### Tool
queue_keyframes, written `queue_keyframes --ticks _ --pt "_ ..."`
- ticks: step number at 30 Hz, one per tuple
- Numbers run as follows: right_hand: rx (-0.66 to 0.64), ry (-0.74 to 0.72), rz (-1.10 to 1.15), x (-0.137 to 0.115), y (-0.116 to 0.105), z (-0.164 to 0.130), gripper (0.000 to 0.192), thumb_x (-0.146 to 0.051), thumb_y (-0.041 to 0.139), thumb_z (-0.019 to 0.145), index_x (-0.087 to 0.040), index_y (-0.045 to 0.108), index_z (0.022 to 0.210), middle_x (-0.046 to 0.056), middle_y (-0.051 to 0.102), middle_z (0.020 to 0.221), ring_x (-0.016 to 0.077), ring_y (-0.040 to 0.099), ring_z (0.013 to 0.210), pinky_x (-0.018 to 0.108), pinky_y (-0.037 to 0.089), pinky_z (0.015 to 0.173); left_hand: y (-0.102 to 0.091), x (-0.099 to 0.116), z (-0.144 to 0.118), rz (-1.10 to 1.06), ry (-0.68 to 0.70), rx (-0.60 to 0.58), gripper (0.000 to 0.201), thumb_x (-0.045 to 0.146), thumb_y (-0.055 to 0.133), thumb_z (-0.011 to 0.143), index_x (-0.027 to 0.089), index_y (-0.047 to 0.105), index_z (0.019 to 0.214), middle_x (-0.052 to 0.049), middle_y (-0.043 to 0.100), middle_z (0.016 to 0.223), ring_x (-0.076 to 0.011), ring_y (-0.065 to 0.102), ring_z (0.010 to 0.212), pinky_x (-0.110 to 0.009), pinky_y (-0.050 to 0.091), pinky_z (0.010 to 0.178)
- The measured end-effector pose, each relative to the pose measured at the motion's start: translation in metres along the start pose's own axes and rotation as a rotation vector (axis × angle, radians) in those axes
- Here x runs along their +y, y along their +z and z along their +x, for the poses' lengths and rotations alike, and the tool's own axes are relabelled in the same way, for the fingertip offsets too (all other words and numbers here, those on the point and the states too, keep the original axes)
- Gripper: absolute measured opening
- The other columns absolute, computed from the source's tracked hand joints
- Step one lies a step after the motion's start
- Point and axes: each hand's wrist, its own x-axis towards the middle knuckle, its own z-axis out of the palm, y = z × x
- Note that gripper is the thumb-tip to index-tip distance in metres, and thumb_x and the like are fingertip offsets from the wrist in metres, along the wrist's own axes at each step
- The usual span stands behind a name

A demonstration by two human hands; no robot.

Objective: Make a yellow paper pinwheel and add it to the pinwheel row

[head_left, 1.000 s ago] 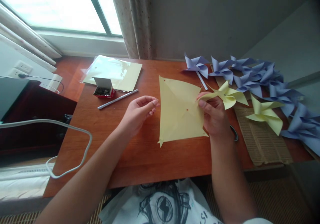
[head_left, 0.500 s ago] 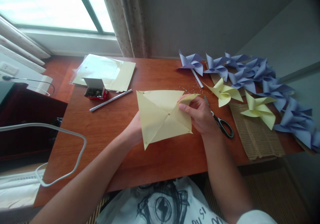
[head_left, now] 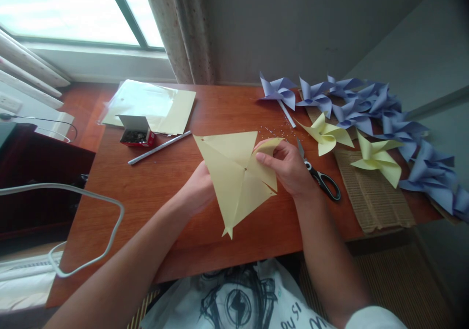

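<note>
Paper occupies both our hands in the head view: a yellow sheet raised above the brown table in front of us, its face turned up and one pointed corner directed toward our body. Small holes show near several corners and one at the middle; creases or slits run out toward the corners, though we cannot tell which all of them are. Our right hand has its thumb pressed against the fingers, clamped on the curled flap at the sheet's right side. Our left hand reaches under the left side; its fingers are hidden behind the paper, so we cannot tell whether they are apart or together.

Just beyond our right hand lie black-handled scissors, blades pointing away from us. Near them, two yellow pinwheels rest by and on a piece of corrugated cardboard, and a cluster of blue-violet pinwheels spreads along the far right. One of these, nearest the middle, has a pale stick. Tiny scraps dot the table past the sheet. To our left, a rolled white stick lies at a slant beside a small open red box with dark contents. Behind the box, flat yellow sheets lie partly under clear plastic.
</note>
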Motion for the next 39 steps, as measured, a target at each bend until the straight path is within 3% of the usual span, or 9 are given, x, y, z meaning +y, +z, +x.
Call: queue_keyframes --ticks 5,14,16,22,26,30,32,36,39 --pt "0.016 -0.067 -0.061 0.0 0.002 0.0 0.016 -0.038 0.075 0.082 -0.026 0.071 0.092 0.001 0.075 0.093 0.0218 0.071 0.087 0.035 0.059 0.076 -0.003 -0.004 0.001 -0.03 -0.03 -0.059 0.03 0.03 0.083 0.077 0.016 0.078 0.103 -0.01 0.08 0.097 -0.0285 0.074 0.088 -0.034 0.058 0.072" --pt "0.102 -0.177 -0.302 -0.001 0.003 0.001 0.01 -0.032 0.07 0.086 -0.024 0.072 0.09 0.003 0.075 0.095 0.0213 0.069 0.085 0.034 0.055 0.075 -0.004 -0.004 0.003 -0.164 -0.113 0.093 0.033 0.029 0.089 0.062 0.015 0.079 0.09 -0.009 0.08 0.086 -0.0279 0.074 0.077 -0.032 0.055 0.065" --pt "0.11 -0.193 -0.316 0.0 0.002 0.002 0.008 -0.03 0.07 0.086 -0.023 0.072 0.09 0.003 0.075 0.096 0.0213 0.069 0.086 0.034 0.055 0.076 -0.004 -0.001 0.004 -0.229 -0.133 0.052 0.034 0.029 0.086 0.063 0.014 0.078 0.093 -0.01 0.08 0.088 -0.0311 0.074 0.085 -0.034 0.058 0.071" --pt "0.147 -0.252 -0.331 0.001 -0.001 0.003 0.007 -0.026 0.071 0.085 -0.021 0.073 0.09 0.003 0.074 0.093 0.02 0.069 0.085 0.031 0.053 0.075 -0.009 0.007 0.006 -0.433 -0.239 -0.115 0.051 0.05 0.057 0.091 0.012 0.071 0.121 -0.013 0.079 0.105 -0.0359 0.072 0.105 -0.041 0.056 0.092" --pt "0.154 -0.258 -0.337 0.0 -0.001 0.003 0.006 -0.025 0.07 0.087 -0.021 0.073 0.091 0.002 0.074 0.092 0.0193 0.068 0.083 0.03 0.052 0.073 -0.013 0.005 0.006 -0.48 -0.265 -0.17 0.075 0.072 0.047 0.09 0.01 0.067 0.126 -0.016 0.078 0.111 -0.0386 0.071 0.11 -0.044 0.054 0.096" --pt "0.157 -0.261 -0.363 0.0 -0.001 0.003 0.006 -0.025 0.07 0.087 -0.021 0.073 0.091 0.003 0.075 0.094 0.02 0.069 0.085 0.03 0.052 0.074 -0.013 0.003 0.006 -0.462 -0.238 -0.193 0.081 0.077 0.051 0.084 0.01 0.067 0.128 -0.017 0.077 0.113 -0.0393 0.069 0.113 -0.044 0.053 0.098" --pt "0.16 -0.273 -0.379 0.0 -0.001 0.003 0.007 -0.025 0.07 0.087 -0.022 0.073 0.092 0.003 0.075 0.095 0.0206 0.07 0.086 0.031 0.053 0.076 -0.013 0.003 0.005 -0.442 -0.225 -0.178 0.078 0.074 0.055 0.084 0.011 0.067 0.128 -0.017 0.077 0.112 -0.039 0.069 0.113 -0.044 0.053 0.098" --pt "0.174 -0.278 -0.423 0.001 -0.002 0.002 0.009 -0.028 0.07 0.087 -0.021 0.073 0.092 0.003 0.075 0.089 0.0207 0.069 0.081 0.032 0.053 0.073 -0.011 0.004 0.003 -0.392 -0.222 -0.116 0.052 0.044 0.065 0.088 0.011 0.068 0.128 -0.014 0.078 0.112 -0.0362 0.071 0.11 -0.042 0.054 0.097" --pt "0.168 -0.264 -0.431 0.001 -0.002 0.001 0.011 -0.031 0.07 0.088 -0.021 0.072 0.093 0.003 0.074 0.086 0.0206 0.069 0.078 0.031 0.053 0.07 -0.011 0.004 0.003 -0.385 -0.223 -0.08 0.048 0.032 0.065 0.085 0.009 0.069 0.127 -0.015 0.078 0.111 -0.0361 0.072 0.107 -0.042 0.055 0.096"
